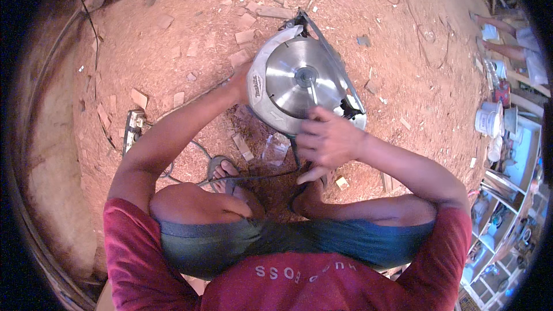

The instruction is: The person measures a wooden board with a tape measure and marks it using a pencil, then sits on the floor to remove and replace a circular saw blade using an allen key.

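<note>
A circular saw (260,75) is tipped on its side in front of me, its round steel blade (288,75) facing up. The grey blade guard curves along the blade's left side. My left hand (241,85) grips the saw from the left; its fingers are hidden behind the guard. A thin metal hex key (313,93) runs from the hub at the blade's centre down to my right hand (328,141). That hand's fingers are closed around the key's lower end, over the blade's near edge.
Sawdust and wood offcuts (245,36) litter the ground. A power strip (133,129) lies left, with a dark cable (259,177) near my feet. White buckets (489,118) and a shelf (518,161) with clutter stand right. Another person's legs (500,49) show at far right.
</note>
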### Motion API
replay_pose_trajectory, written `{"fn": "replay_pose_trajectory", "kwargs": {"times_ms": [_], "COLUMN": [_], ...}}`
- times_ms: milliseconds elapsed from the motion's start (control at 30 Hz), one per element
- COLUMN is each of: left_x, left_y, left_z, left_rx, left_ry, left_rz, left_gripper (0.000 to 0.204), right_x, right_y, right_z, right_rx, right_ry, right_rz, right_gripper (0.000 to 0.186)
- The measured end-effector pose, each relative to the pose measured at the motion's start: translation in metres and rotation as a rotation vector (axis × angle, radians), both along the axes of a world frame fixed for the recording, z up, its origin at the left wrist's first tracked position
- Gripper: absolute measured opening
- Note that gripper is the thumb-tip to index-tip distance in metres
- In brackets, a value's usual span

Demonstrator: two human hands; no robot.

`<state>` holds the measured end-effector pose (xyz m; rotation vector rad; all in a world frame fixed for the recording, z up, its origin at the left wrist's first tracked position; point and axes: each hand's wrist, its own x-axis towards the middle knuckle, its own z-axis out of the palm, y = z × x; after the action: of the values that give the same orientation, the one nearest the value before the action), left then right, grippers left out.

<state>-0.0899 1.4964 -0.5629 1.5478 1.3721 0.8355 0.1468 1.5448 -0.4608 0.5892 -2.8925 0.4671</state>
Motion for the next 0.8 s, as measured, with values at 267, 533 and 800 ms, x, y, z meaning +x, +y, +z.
{"fn": "replay_pose_trajectory", "kwargs": {"times_ms": [267, 533, 800], "left_x": [-0.003, -0.052, -0.014], "left_y": [-0.004, -0.029, -0.022], "left_z": [-0.008, -0.008, 0.035], "left_rx": [-0.234, 0.216, 0.309], "left_ry": [0.466, 0.326, 0.099], "left_rz": [-0.170, 0.203, 0.504], "left_gripper": [0.074, 0.051, 0.028], "right_x": [0.033, 0.021, -0.006], "right_y": [0.037, 0.062, 0.088], "right_z": [0.027, 0.019, 0.015], "right_rx": [0.014, 0.163, 0.412], "right_ry": [-0.072, 0.000, 0.121], "right_rz": [-0.248, -0.633, -0.446], "right_gripper": [0.037, 0.018, 0.025]}}
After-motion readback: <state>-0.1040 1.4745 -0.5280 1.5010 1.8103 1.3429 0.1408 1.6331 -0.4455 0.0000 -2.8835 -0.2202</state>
